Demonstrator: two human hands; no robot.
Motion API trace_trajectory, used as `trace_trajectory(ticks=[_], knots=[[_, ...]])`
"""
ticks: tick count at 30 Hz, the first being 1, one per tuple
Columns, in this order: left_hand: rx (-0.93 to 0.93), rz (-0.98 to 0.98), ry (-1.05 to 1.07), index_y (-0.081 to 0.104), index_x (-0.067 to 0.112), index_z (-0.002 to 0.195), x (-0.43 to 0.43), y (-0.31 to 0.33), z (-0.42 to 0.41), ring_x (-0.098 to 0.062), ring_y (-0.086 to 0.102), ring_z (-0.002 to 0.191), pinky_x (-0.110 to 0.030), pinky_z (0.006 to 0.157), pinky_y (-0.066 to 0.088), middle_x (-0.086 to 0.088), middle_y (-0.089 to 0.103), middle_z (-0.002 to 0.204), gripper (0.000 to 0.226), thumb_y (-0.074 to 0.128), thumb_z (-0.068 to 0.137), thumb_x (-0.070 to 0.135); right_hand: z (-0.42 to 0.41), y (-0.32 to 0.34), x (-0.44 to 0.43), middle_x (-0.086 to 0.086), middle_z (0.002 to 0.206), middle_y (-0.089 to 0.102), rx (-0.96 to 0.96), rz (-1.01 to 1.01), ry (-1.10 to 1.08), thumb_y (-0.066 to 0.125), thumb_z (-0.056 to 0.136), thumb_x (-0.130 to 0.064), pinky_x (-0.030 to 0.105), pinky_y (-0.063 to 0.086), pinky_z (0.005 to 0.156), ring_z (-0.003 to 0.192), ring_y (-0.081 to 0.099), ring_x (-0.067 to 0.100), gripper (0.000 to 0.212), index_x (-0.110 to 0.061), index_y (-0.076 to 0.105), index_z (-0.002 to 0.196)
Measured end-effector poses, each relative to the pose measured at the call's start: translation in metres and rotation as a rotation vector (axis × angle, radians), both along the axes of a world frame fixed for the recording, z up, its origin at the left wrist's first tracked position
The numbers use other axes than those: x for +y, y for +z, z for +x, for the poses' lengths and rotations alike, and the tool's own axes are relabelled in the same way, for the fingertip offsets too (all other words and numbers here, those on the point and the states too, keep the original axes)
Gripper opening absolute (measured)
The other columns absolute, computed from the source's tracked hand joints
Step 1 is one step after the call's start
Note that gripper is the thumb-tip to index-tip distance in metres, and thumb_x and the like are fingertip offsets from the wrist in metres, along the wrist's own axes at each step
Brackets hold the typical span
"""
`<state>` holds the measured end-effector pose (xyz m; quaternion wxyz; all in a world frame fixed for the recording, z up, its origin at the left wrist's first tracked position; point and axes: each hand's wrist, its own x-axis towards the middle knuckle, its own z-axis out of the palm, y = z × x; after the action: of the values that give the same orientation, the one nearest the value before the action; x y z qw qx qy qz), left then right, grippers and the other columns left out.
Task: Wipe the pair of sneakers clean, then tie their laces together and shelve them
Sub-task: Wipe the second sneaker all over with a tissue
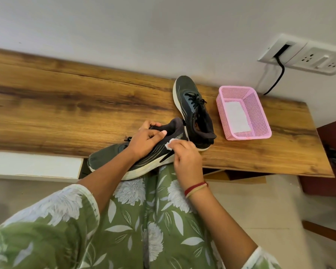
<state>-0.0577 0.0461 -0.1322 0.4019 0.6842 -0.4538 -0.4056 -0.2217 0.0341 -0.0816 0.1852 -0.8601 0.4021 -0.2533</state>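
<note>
Two dark grey sneakers with white soles are in view. One sneaker [113, 158] hangs over the front edge of the wooden shelf top [66, 105], toe pointing left. My left hand [145, 139] grips its collar from above. My right hand [184, 158] pinches a small white wipe [35, 141] against the sneaker's side near the heel. The second sneaker [192, 107] lies on the wood just behind, toe pointing away, its black laces tied in a bow.
A pink perforated basket [260, 115] with a white cloth inside stands on the wood right of the sneakers. A wall socket plate [306, 55] with a black cable is above it. A dark red cabinet [330, 158] stands at the far right.
</note>
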Motion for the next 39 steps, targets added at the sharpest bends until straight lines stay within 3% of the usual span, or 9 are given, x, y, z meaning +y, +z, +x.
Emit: trace_trajectory(ticks=[5, 9, 14, 19, 21, 25, 29, 33, 39], knots=[[0.015, 0.007, 0.002, 0.072, 0.012, 0.075, 0.000, 0.000, 0.001, -0.014, 0.048, 0.115, -0.035, 0.101, 0.036, 0.007, 0.045, 0.120, 0.038, 0.054, 0.094, 0.040, 0.000, -0.001, -0.019, 0.007, 0.097, 0.067, -0.087, 0.149, -0.297, 0.054, 0.077, 0.011, 0.032, 0.048, 0.087, 0.092, 0.062, 0.023, 0.030, -0.008, 0.072, 0.092], [0.086, 0.022, 0.014, 0.070, 0.013, 0.071, -0.002, 0.003, 0.000, -0.008, 0.045, 0.110, -0.026, 0.101, 0.031, 0.004, 0.043, 0.117, 0.031, 0.056, 0.095, 0.028, 0.004, 0.004, 0.024, 0.003, 0.098, 0.069, -0.040, 0.051, 0.186, 0.050, 0.078, 0.003, 0.025, 0.047, 0.086, 0.092, 0.062, 0.018, 0.029, -0.010, 0.071, 0.093], [0.189, 0.062, 0.029, 0.071, 0.011, 0.076, -0.005, 0.008, 0.004, 0.006, 0.045, 0.101, -0.009, 0.089, 0.031, 0.004, 0.045, 0.116, 0.029, 0.055, 0.095, 0.026, 0.001, 0.019, -0.009, -0.001, 0.121, 0.055, -0.381, 0.352, -0.414, 0.061, 0.085, -0.001, 0.019, 0.043, 0.097, 0.108, 0.051, 0.005, 0.032, -0.013, 0.064, 0.115], [0.224, 0.104, -0.001, 0.070, 0.003, 0.088, -0.009, 0.012, 0.008, 0.006, 0.045, 0.098, 0.004, 0.077, 0.030, -0.003, 0.045, 0.122, 0.027, 0.053, 0.096, 0.023, 0.010, 0.021, -0.038, 0.007, 0.108, 0.067, -0.067, 0.228, -0.368, 0.054, 0.089, -0.006, 0.027, 0.046, 0.087, 0.097, 0.061, 0.021, 0.024, -0.011, 0.069, 0.108], [0.204, 0.092, -0.016, 0.070, 0.001, 0.088, -0.009, 0.013, 0.008, 0.007, 0.045, 0.098, 0.002, 0.079, 0.030, -0.002, 0.045, 0.121, 0.029, 0.053, 0.096, 0.023, 0.017, 0.018, -0.048, 0.012, 0.110, 0.065, 0.137, 0.265, -0.335, 0.047, 0.093, -0.007, 0.037, 0.047, 0.088, 0.101, 0.059, 0.030, 0.029, -0.012, 0.065, 0.114], [0.117, 0.042, -0.031, 0.072, -0.003, 0.085, -0.001, 0.008, 0.004, 0.009, 0.044, 0.101, -0.020, 0.096, 0.029, 0.003, 0.044, 0.118, 0.035, 0.055, 0.095, 0.025, 0.024, 0.019, -0.056, 0.015, 0.100, 0.064, 0.305, 0.297, -0.321, 0.041, 0.090, -0.001, 0.038, 0.044, 0.081, 0.098, 0.057, 0.033, 0.030, -0.011, 0.065, 0.104], [-0.059, 0.008, -0.071, 0.074, 0.007, 0.079, 0.004, 0.004, -0.003, -0.004, 0.049, 0.107, -0.029, 0.097, 0.038, 0.009, 0.044, 0.116, 0.031, 0.058, 0.093, 0.029, 0.016, 0.019, -0.046, 0.016, 0.092, 0.066, 0.171, 0.373, -0.364, 0.045, 0.084, 0.004, 0.037, 0.047, 0.078, 0.091, 0.059, 0.033, 0.027, -0.006, 0.068, 0.094], [-0.073, 0.034, -0.063, 0.070, 0.015, 0.074, 0.001, 0.007, -0.002, -0.016, 0.054, 0.106, -0.034, 0.095, 0.042, 0.008, 0.044, 0.118, 0.028, 0.058, 0.093, 0.032, 0.000, 0.019, -0.015, 0.011, 0.105, 0.066, 0.054, 0.337, -0.399, 0.050, 0.089, -0.001, 0.032, 0.047, 0.086, 0.096, 0.060, 0.026, 0.028, -0.009, 0.068, 0.109], [0.025, 0.067, -0.118, 0.072, 0.004, 0.086, 0.001, 0.024, 0.006, -0.004, 0.045, 0.108, -0.027, 0.101, 0.032, 0.000, 0.041, 0.126, 0.036, 0.053, 0.095, 0.034, -0.005, 0.022, 0.013, 0.004, 0.099, 0.066, -0.046, 0.277, -0.148, 0.057, 0.082, 0.006, 0.021, 0.045, 0.084, 0.088, 0.059, 0.012, 0.028, -0.011, 0.072, 0.099]])
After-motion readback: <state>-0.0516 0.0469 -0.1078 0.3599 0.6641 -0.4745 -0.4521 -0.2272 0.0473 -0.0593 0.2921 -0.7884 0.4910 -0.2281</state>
